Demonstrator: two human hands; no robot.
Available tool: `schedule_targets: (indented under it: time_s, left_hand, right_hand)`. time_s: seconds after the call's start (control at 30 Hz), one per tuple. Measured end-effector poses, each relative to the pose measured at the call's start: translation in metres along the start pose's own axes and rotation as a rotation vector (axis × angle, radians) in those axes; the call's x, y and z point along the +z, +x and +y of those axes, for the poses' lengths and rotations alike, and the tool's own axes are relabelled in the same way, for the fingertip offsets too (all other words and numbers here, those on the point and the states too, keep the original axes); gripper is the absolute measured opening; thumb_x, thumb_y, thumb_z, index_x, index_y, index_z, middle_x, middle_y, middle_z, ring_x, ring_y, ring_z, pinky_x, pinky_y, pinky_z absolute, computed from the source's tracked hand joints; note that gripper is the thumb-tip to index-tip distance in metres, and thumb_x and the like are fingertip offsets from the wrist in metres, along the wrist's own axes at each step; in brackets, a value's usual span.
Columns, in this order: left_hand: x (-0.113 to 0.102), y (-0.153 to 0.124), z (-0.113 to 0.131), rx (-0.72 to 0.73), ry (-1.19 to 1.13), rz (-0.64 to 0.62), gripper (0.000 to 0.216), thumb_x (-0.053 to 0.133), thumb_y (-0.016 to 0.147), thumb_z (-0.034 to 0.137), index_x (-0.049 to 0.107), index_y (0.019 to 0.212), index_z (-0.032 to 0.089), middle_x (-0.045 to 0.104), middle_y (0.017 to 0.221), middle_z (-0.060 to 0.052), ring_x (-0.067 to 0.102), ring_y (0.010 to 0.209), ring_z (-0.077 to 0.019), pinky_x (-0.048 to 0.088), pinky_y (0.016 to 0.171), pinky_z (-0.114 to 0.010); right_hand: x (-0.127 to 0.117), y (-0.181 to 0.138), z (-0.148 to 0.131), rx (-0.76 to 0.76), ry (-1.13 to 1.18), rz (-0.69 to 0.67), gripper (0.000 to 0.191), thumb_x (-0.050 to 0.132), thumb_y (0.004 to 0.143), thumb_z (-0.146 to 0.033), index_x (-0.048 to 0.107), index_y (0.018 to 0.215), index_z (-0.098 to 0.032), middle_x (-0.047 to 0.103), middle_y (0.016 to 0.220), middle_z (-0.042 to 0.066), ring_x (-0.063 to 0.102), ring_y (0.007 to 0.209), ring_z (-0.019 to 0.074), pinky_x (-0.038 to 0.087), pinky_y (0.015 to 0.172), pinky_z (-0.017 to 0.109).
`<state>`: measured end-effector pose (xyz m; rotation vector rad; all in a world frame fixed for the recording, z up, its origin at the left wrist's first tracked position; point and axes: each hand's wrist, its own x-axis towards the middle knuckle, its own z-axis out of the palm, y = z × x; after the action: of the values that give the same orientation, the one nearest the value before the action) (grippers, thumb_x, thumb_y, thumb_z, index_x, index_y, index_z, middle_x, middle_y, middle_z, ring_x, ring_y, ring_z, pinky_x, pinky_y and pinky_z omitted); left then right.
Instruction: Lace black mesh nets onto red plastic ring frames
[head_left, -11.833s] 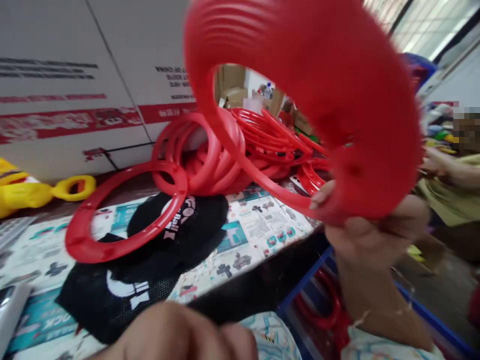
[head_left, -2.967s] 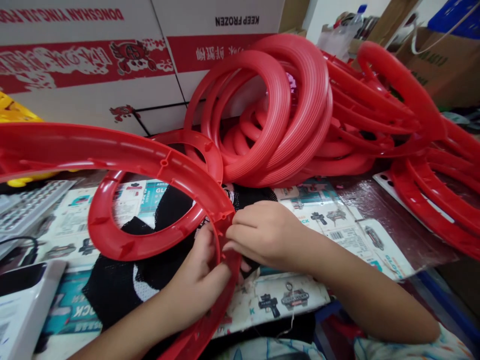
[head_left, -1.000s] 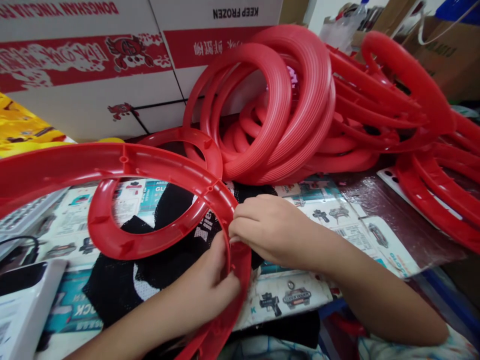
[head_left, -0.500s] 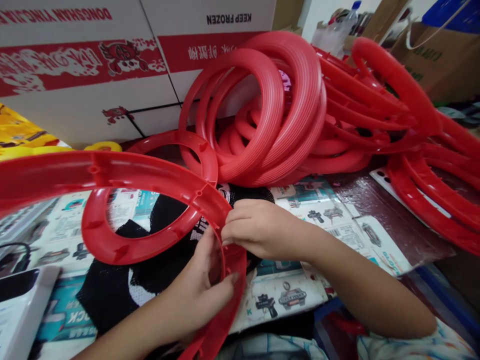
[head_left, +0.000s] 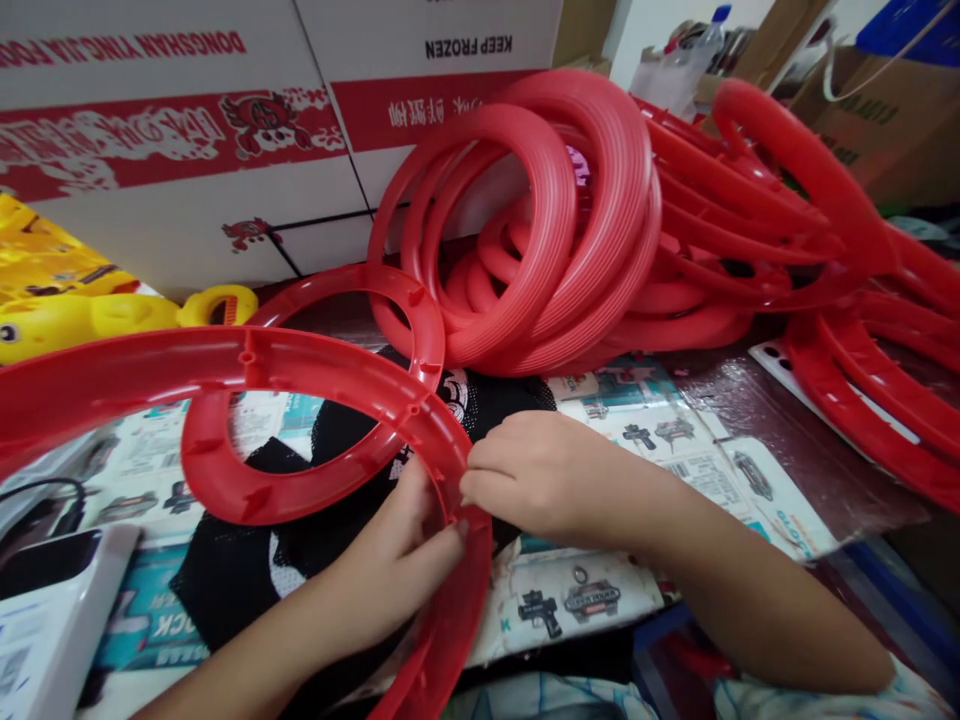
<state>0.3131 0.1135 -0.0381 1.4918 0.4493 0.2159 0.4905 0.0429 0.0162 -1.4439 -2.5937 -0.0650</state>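
Note:
A large red plastic ring [head_left: 330,362], its hollow ribbed side facing me, curves from the left edge round to the bottom of the view. My left hand [head_left: 416,540] grips its right side from the inner edge, thumb lying on the channel. Against the outer edge at the same place, my right hand [head_left: 532,475] has its fingers curled in a pinch on the rim; anything small between the fingertips is hidden. Behind the held ring, a smaller red half ring [head_left: 277,497] in a curl shape lies over black fabric [head_left: 225,570].
Several ridged red rings [head_left: 555,210] lean against white cartons [head_left: 172,220]. More red hollow parts [head_left: 757,200] are piled at right. A yellow toy [head_left: 127,315] lies at left, above a white device [head_left: 67,610]. Printed cardboard [head_left: 600,590] covers the tabletop.
The view has shifted slightly, so things appear a little further right. The large ring's left part has dropped, showing more of the yellow toy. Both hands keep their hold at the ring's right side.

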Motion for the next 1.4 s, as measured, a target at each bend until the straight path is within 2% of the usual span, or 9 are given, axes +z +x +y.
schedule_targets:
  time_s: [0.13, 0.33, 0.5, 0.63, 0.83, 1.0, 1.2, 1.27, 1.4]
  left_hand:
    - [0.003, 0.0, 0.0, -0.029, -0.071, -0.099, 0.048, 0.047, 0.088, 0.011, 0.033, 0.132, 0.022, 0.046, 0.137, -0.008, 0.041, 0.13, -0.0216, 0.034, 0.109, -0.036]
    - [-0.001, -0.001, 0.0, -0.055, -0.031, -0.13, 0.051, 0.048, 0.087, 0.012, 0.031, 0.134, 0.025, 0.043, 0.14, -0.007, 0.04, 0.131, -0.0234, 0.033, 0.11, -0.04]
    - [-0.002, -0.003, 0.0, -0.05, 0.121, -0.21, 0.055, 0.048, 0.086, 0.013, 0.031, 0.137, 0.023, 0.041, 0.14, -0.009, 0.037, 0.133, -0.025, 0.03, 0.113, -0.045]
    - [-0.001, -0.005, -0.001, -0.072, 0.112, -0.235, 0.059, 0.05, 0.086, 0.013, 0.028, 0.14, 0.023, 0.041, 0.14, -0.009, 0.033, 0.135, -0.0254, 0.027, 0.115, -0.046]
    - [0.0, -0.01, -0.001, -0.187, -0.004, -0.266, 0.058, 0.049, 0.088, 0.015, 0.027, 0.14, 0.027, 0.046, 0.135, -0.009, 0.049, 0.123, -0.0245, 0.044, 0.103, -0.042]
    - [-0.001, -0.011, -0.001, -0.167, 0.004, -0.271, 0.062, 0.051, 0.087, 0.015, 0.026, 0.142, 0.026, 0.047, 0.135, -0.01, 0.045, 0.127, -0.026, 0.043, 0.104, -0.044]
    - [-0.001, -0.009, 0.001, -0.145, 0.012, -0.265, 0.06, 0.053, 0.085, 0.014, 0.031, 0.14, 0.024, 0.048, 0.135, -0.008, 0.045, 0.127, -0.0229, 0.036, 0.11, -0.041]
    - [0.001, -0.009, 0.003, -0.166, -0.052, -0.262, 0.058, 0.053, 0.086, 0.015, 0.033, 0.139, 0.025, 0.051, 0.132, -0.007, 0.048, 0.124, -0.0218, 0.04, 0.106, -0.038]
    - [0.008, -0.009, 0.005, -0.229, -0.279, -0.186, 0.054, 0.057, 0.081, 0.012, 0.042, 0.131, 0.025, 0.062, 0.111, -0.006, 0.063, 0.094, -0.0184, 0.054, 0.081, -0.031]
  right_hand:
    - [-0.005, -0.001, -0.001, -0.065, -0.092, 0.052, 0.02, 0.05, 0.089, -0.009, 0.06, 0.073, -0.015, 0.056, 0.068, 0.0, 0.046, 0.059, 0.0124, 0.028, 0.057, 0.029]
    - [-0.006, 0.0, -0.003, -0.086, -0.135, 0.178, 0.02, 0.05, 0.088, -0.008, 0.06, 0.071, -0.015, 0.054, 0.067, 0.0, 0.043, 0.06, 0.0128, 0.028, 0.057, 0.03]
    - [-0.007, 0.001, -0.004, -0.073, -0.133, 0.132, 0.021, 0.048, 0.089, -0.008, 0.057, 0.072, -0.015, 0.054, 0.071, 0.001, 0.043, 0.063, 0.0128, 0.029, 0.058, 0.029]
    - [-0.006, 0.0, -0.003, -0.068, -0.129, 0.097, 0.02, 0.049, 0.09, -0.007, 0.057, 0.073, -0.015, 0.055, 0.072, 0.001, 0.044, 0.064, 0.013, 0.03, 0.059, 0.029]
    - [-0.004, 0.0, 0.002, -0.076, -0.069, 0.072, 0.017, 0.049, 0.091, -0.009, 0.061, 0.081, -0.015, 0.059, 0.08, 0.002, 0.048, 0.071, 0.0135, 0.033, 0.063, 0.028]
    - [-0.005, 0.0, 0.001, -0.08, -0.042, 0.056, 0.018, 0.047, 0.093, -0.011, 0.061, 0.083, -0.014, 0.058, 0.079, 0.002, 0.047, 0.07, 0.013, 0.033, 0.063, 0.028]
    - [-0.004, 0.0, -0.001, -0.085, -0.038, 0.041, 0.021, 0.045, 0.093, -0.01, 0.061, 0.079, -0.014, 0.056, 0.076, 0.001, 0.045, 0.068, 0.0127, 0.032, 0.063, 0.028]
    - [-0.004, 0.001, -0.002, -0.072, -0.033, 0.039, 0.021, 0.046, 0.093, -0.01, 0.061, 0.08, -0.014, 0.057, 0.077, 0.001, 0.045, 0.069, 0.013, 0.033, 0.063, 0.028]
    - [-0.006, 0.002, -0.002, -0.023, -0.032, 0.03, 0.017, 0.048, 0.091, -0.009, 0.062, 0.082, -0.013, 0.058, 0.078, 0.002, 0.047, 0.07, 0.0139, 0.033, 0.062, 0.028]
